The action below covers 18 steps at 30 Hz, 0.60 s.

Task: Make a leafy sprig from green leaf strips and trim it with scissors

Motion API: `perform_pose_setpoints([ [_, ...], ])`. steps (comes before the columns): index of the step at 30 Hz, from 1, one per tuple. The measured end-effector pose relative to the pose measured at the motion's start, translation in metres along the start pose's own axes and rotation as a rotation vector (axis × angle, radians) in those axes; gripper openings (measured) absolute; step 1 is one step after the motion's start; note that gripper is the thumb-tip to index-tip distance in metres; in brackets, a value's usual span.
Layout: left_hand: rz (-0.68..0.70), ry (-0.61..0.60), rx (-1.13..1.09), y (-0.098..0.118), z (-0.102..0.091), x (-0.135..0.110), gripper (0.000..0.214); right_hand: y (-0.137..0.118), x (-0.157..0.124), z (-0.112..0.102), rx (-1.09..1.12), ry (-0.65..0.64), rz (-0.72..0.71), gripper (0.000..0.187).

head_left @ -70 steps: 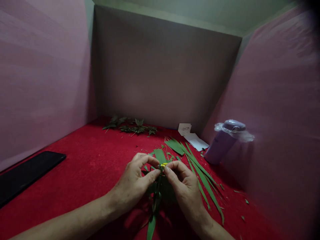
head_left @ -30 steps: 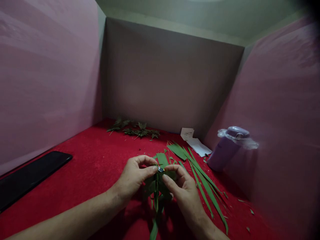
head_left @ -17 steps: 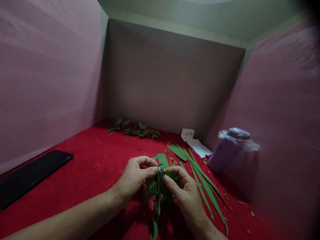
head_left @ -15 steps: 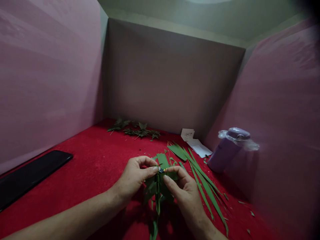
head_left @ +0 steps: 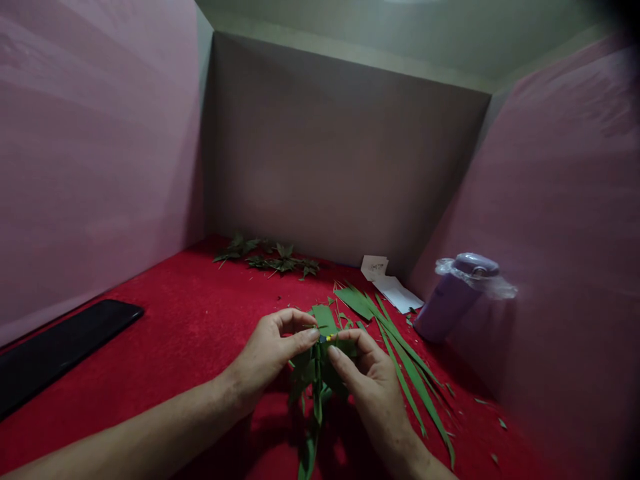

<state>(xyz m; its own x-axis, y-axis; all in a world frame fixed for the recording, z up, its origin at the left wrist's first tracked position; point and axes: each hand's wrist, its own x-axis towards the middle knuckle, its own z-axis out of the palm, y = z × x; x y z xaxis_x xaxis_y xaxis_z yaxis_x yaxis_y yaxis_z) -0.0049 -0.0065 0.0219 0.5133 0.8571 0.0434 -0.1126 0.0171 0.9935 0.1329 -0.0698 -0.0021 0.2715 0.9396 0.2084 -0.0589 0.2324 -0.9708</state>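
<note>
Close together in the middle front, my left hand (head_left: 280,343) and my right hand (head_left: 367,373) work over a bundle of green leaves (head_left: 318,393) that hangs down between them. A small dark and yellow piece (head_left: 325,339) spans the gap between my fingertips at the top of the bundle; its kind is too small to tell. My left thumb and forefinger are pinched at its left end, where a thin green stem also pokes out. The right forefinger touches the yellow end, with the thumb just below. A broad leaf strip (head_left: 325,319) lies behind my fingertips.
Long green leaf blades (head_left: 407,360) and scraps lie on the red cloth (head_left: 190,333) to the right. Behind them are white papers (head_left: 397,293) and a purple bottle (head_left: 453,300) with clear plastic. Leafy sprigs (head_left: 283,260) lie at the back, a black phone-like slab (head_left: 65,347) at left.
Both hands stay almost in place. The right fingertip has shifted slightly right, and more of the yellow part shows between the hands.
</note>
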Motion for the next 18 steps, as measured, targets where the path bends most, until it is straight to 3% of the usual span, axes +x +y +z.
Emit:
perform_pose_setpoints([
  [8,-0.018,-0.057,-0.059,-0.0036,-0.0007,0.0014,0.034,0.0042,-0.0016,-0.0013,-0.039,0.006,-0.031,0.019],
  [18,-0.02,-0.047,-0.078,0.0025,0.0043,-0.0011,0.028,0.007,-0.0002,-0.002,-0.069,0.006,-0.033,0.016],
])
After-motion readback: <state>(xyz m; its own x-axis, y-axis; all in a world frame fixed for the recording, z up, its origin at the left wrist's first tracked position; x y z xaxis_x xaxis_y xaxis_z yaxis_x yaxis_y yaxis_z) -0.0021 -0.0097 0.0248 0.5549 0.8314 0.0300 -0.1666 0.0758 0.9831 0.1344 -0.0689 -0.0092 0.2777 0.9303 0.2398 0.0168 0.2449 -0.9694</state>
